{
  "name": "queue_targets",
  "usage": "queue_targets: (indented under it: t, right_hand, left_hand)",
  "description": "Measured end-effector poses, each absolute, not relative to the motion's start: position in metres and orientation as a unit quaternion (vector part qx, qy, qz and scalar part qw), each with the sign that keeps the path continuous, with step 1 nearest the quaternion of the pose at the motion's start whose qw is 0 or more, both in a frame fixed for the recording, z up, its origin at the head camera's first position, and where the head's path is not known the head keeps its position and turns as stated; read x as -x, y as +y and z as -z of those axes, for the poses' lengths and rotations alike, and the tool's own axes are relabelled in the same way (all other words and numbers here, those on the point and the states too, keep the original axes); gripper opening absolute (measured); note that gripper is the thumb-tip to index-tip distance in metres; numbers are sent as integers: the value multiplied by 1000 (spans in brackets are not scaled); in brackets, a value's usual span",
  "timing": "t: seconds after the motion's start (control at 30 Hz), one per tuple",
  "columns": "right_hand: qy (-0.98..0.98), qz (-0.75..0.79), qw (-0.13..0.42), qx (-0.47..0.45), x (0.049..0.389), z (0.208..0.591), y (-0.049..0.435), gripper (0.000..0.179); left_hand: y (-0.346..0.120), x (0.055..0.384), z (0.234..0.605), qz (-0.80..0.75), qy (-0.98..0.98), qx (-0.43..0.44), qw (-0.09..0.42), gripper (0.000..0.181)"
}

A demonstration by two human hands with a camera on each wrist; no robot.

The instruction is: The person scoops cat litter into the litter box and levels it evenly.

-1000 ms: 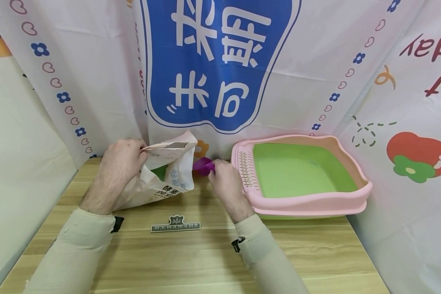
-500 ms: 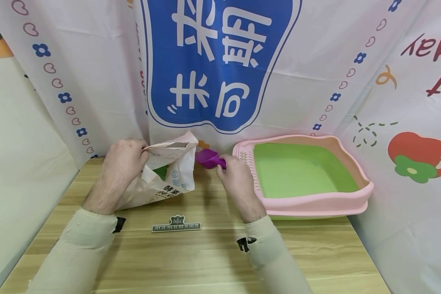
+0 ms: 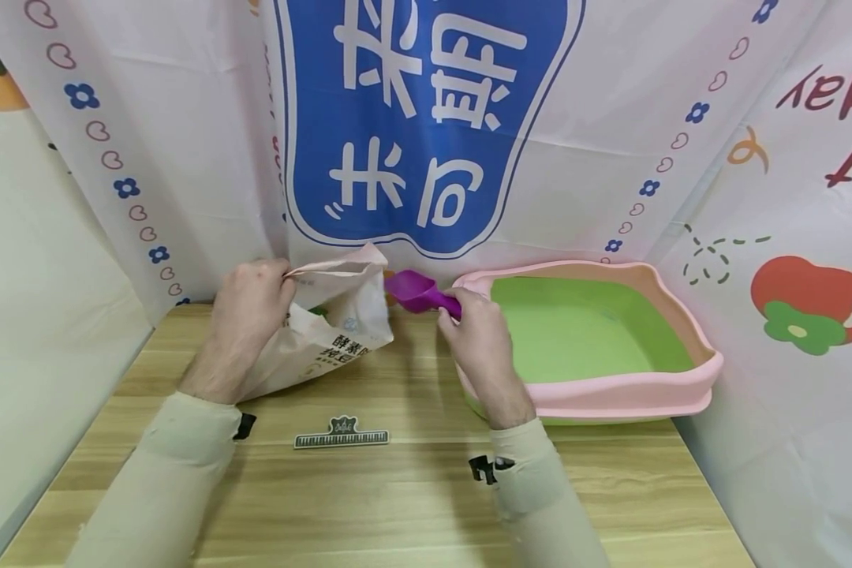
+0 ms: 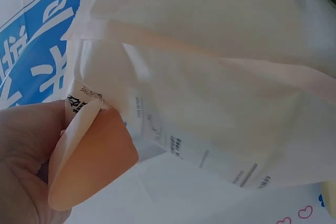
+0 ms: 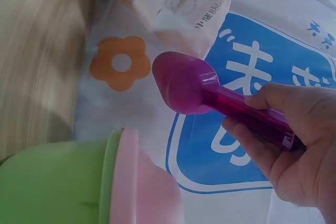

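Purple plastic, see-through at the handle, forms a small scoop (image 3: 413,292) held in the air by a person's right hand (image 3: 484,335); the thumb and fingers are closed around the handle, and the bowl points left. The bowl's tip is just beside the open mouth of a white paper-like bag (image 3: 308,359) printed with black characters; whether the two touch, I cannot tell. The bag leans on its side at the left, its mouth facing right, with a bit of green showing inside. The left hand (image 3: 252,315) pinches the upper edge of that mouth between thumb and bent fingers; in the left wrist view, a folded peach-coloured flap sticks out by the thumb. To the right sits a wide litter-style tray (image 3: 625,398), pink around the rim and bright green within; from the head camera, the right hand overlaps its left end. Nearer the person, between the forearms, a black-and-white clip (image 3: 341,438) patterned like piano keys lies flat on the wood-grain table (image 3: 355,513). Behind everything hangs a white cloth (image 3: 568,181) with a big blue panel of white characters. Both sleeves (image 3: 550,493) are pale beige.
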State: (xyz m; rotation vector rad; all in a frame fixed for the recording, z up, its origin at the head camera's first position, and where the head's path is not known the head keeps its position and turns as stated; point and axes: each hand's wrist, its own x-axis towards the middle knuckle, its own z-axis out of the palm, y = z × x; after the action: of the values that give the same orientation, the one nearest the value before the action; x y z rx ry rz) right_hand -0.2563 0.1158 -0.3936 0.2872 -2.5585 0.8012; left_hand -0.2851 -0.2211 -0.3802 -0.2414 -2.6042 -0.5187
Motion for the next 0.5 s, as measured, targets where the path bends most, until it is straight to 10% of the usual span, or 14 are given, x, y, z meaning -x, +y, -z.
queue_targets:
  t: [0.5]
  right_hand:
    - [-907, -326, 240, -111, 246, 382, 137, 28]
  left_hand:
    - [-211, 278, 374, 174, -947, 104, 249, 20]
